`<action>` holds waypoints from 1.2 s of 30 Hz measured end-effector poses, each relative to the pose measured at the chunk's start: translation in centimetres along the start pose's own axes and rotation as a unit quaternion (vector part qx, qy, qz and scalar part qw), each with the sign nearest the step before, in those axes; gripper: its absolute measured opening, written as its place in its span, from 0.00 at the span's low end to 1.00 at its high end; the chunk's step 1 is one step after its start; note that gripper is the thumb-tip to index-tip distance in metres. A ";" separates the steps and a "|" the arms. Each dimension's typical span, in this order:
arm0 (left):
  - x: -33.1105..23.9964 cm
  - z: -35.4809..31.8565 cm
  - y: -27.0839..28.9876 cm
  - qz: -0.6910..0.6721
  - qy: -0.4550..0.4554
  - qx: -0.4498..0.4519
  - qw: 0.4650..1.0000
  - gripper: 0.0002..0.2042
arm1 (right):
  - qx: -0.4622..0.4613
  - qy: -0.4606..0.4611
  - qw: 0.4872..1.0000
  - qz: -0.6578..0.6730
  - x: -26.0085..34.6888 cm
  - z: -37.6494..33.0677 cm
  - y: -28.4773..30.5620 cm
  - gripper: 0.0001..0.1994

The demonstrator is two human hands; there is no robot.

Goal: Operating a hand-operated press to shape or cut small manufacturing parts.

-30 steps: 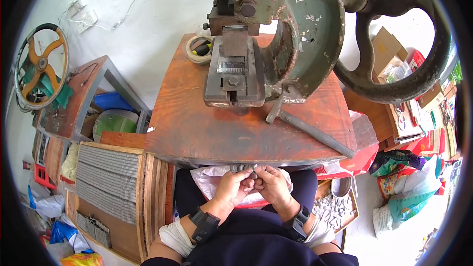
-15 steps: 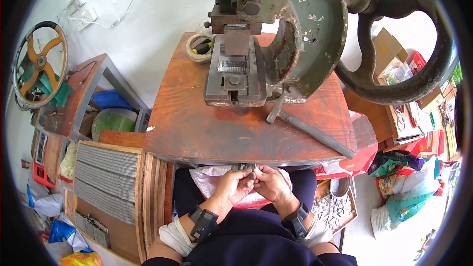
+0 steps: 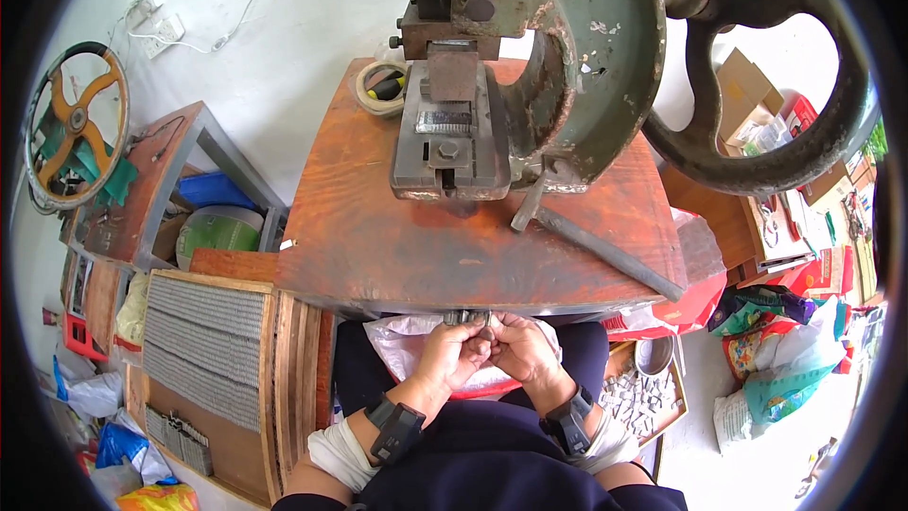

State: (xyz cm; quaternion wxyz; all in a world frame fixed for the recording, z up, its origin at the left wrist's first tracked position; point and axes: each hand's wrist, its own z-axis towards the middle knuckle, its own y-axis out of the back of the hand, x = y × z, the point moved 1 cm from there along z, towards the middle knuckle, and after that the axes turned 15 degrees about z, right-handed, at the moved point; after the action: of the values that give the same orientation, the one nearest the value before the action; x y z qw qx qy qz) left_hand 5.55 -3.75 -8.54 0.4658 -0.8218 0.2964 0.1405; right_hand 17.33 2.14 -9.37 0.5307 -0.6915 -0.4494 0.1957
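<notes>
Just below the front edge of the wooden bench, my left hand [image 3: 450, 354] and my right hand [image 3: 523, 350] meet fingertip to fingertip. A small grey metal piece [image 3: 462, 316] pokes out beyond the left fingers, which are closed on it. The right fingers are pinched together at its right end; how much of the piece they grip is hidden. Under both hands a pale bag [image 3: 402, 341] lies spread across my lap. Farther off on the bench stands a green hand press [image 3: 605, 66] with a steel die block [image 3: 411, 153] under its ram.
A hammer [image 3: 605, 251] lies on the bench [image 3: 378, 227], right of the die. A tape roll [image 3: 364, 99] sits behind it at left. Wooden trays [image 3: 270, 360] with rows of grey pieces stand at my left. A box of loose metal pieces [image 3: 638, 402] is at my right.
Both hands stay nearly in place, with only slight finger movement around the metal piece. The bench and press appear a little higher in view.
</notes>
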 end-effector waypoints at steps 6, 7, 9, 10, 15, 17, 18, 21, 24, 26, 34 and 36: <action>-0.3 -1.0 -0.5 0.079 -0.058 -0.033 0.995 0.06 | -0.052 0.059 0.986 -0.149 0.4 -1.8 -1.1 0.07; -0.2 -1.0 -0.2 0.092 -0.070 -0.029 0.993 0.05 | -0.053 0.059 0.986 -0.149 0.5 -2.0 -1.1 0.07; -0.3 -1.1 -0.2 0.110 -0.076 -0.031 0.991 0.05 | -0.101 0.067 0.960 -0.251 0.8 -2.0 -1.0 0.08; -0.4 -1.1 -0.3 0.128 -0.081 -0.033 0.988 0.05 | -0.101 0.066 0.961 -0.250 0.8 -1.9 -1.0 0.08; -0.6 -1.8 -0.8 0.156 -0.111 -0.011 0.981 0.05 | -0.080 0.051 0.966 -0.240 0.6 -1.7 -0.3 0.08; -0.7 -1.9 -0.8 0.163 -0.117 -0.015 0.980 0.06 | -0.070 0.056 0.964 -0.250 0.7 -1.8 -0.5 0.08; -0.7 -2.0 -0.8 0.164 -0.115 -0.012 0.980 0.05 | -0.061 0.060 0.962 -0.259 0.8 -1.9 -0.7 0.08; -0.9 -2.0 -0.8 0.171 -0.102 -0.006 0.980 0.06 | -0.060 0.064 0.964 -0.251 1.3 -2.0 -1.3 0.08; -0.8 -2.1 -1.0 0.195 -0.092 -0.011 0.976 0.05 | -0.055 0.079 0.926 -0.365 1.9 -1.7 -0.8 0.08; -0.8 -2.3 -1.2 0.214 -0.091 -0.019 0.972 0.04 | -0.041 0.081 0.909 -0.406 2.5 -1.9 -1.2 0.08; 0.2 -2.1 -1.2 0.436 -0.285 -0.112 0.846 0.03 | -0.103 0.138 0.834 -0.523 1.9 -2.7 -3.9 0.10; -0.1 -2.1 -1.5 0.338 -0.219 -0.080 0.912 0.03 | -0.087 0.183 0.779 -0.593 1.9 -2.9 -3.7 0.09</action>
State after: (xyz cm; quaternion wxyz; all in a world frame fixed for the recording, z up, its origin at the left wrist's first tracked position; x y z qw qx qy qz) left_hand 6.32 -4.94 -6.32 0.3761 -0.6560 0.4349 0.4890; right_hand 18.99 2.22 -4.54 0.5519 -0.3542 -0.6800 -0.3280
